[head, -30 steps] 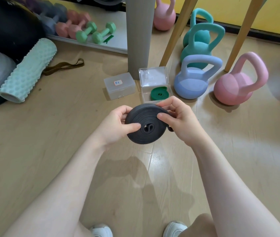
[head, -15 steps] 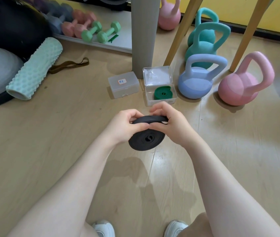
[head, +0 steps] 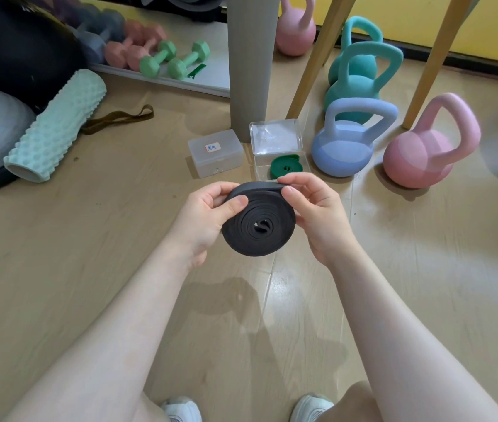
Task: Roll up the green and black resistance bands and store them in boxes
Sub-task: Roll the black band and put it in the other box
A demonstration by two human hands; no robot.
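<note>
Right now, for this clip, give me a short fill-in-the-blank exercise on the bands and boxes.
1. Both hands hold the rolled ____ band.
2. The green band lies inside the ____ box.
3. The labelled box beside it is ____.
4. The left hand and right hand grip the roll from ____ sides.

Missing words: black; open; closed; opposite

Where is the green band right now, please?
In the head view, the green band lies rolled in the open box, just beyond the hands, between the closed box and the blue kettlebell.
</note>
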